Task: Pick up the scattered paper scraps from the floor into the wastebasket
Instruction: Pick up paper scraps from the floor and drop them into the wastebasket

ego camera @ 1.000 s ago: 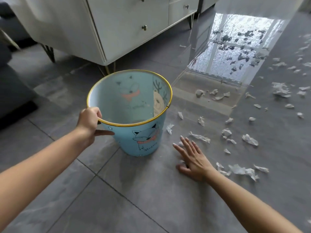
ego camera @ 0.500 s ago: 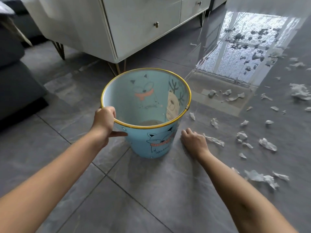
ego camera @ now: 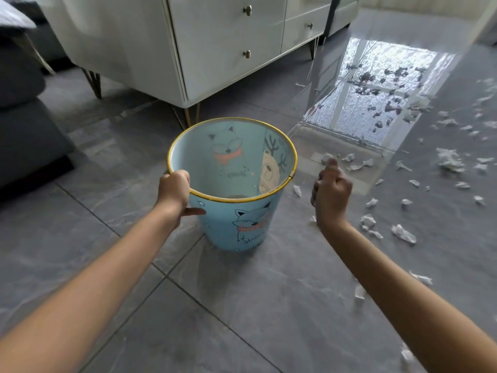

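A light blue wastebasket with a yellow rim and cartoon animal prints stands upright on the grey tiled floor. My left hand grips its near-left rim. My right hand is raised just right of the basket, at about rim height. It is closed in a fist, and a bit of white paper shows at the fingers. White paper scraps lie scattered over the floor to the right, with a larger crumpled clump farther out. One small scrap lies close beside the basket.
A white drawer cabinet on thin gold legs stands right behind the basket. A dark grey sofa fills the left edge. A bright window reflection on the glossy floor holds several more scraps. More scraps lie by my right forearm.
My right hand went from flat on the floor to closing on a scrap beside the basket, then rose as a fist. My left hand kept its hold on the rim.
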Tool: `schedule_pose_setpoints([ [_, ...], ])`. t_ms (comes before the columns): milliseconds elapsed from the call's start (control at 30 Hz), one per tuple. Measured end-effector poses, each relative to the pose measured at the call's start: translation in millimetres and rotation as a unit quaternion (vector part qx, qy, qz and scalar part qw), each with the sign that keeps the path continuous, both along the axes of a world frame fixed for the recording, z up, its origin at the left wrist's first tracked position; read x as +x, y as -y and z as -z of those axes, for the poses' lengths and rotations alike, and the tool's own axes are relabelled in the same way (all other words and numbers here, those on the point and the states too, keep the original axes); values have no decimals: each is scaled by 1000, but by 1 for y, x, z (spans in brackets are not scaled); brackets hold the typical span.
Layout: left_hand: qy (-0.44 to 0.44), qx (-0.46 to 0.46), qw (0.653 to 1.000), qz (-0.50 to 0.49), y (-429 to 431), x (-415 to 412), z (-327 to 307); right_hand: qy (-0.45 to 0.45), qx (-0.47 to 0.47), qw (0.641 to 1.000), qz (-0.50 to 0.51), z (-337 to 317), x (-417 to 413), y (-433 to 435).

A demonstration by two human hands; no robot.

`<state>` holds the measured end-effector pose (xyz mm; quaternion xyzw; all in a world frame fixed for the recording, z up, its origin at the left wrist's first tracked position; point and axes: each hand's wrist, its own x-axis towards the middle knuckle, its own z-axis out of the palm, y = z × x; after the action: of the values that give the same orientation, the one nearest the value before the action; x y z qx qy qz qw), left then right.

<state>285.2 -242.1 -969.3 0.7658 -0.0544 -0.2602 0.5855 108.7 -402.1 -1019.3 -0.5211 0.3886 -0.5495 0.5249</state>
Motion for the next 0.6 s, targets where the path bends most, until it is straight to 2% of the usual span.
schedule_pose_setpoints([
  [67,5,-1,1000,-3,0,0,-1,33,-90,995,-2,-42,22,-9],
  [133,0,-5,1000,2,0,0,-2,22,-158,987,-7,-69,48,-14],
  [267,-18,-12,1000,1,-2,0,-2,-88,-231,961,-123,-98,94,-24],
  [367,-15,-9,1000,8,-5,1,0,-284,-289,892,-203,-103,105,-30],
  [500,-29,-18,999,11,-9,0,-4,-487,-257,774,-313,-113,87,-40],
  [533,-34,-21,999,12,-9,-1,-6,-502,-250,759,-331,-114,80,-41],
  [567,-36,-23,999,12,-9,-3,-5,-491,-249,764,-337,-113,72,-43],
  [600,-36,-22,999,14,-10,-5,-5,-465,-256,785,-320,-111,63,-45],
])
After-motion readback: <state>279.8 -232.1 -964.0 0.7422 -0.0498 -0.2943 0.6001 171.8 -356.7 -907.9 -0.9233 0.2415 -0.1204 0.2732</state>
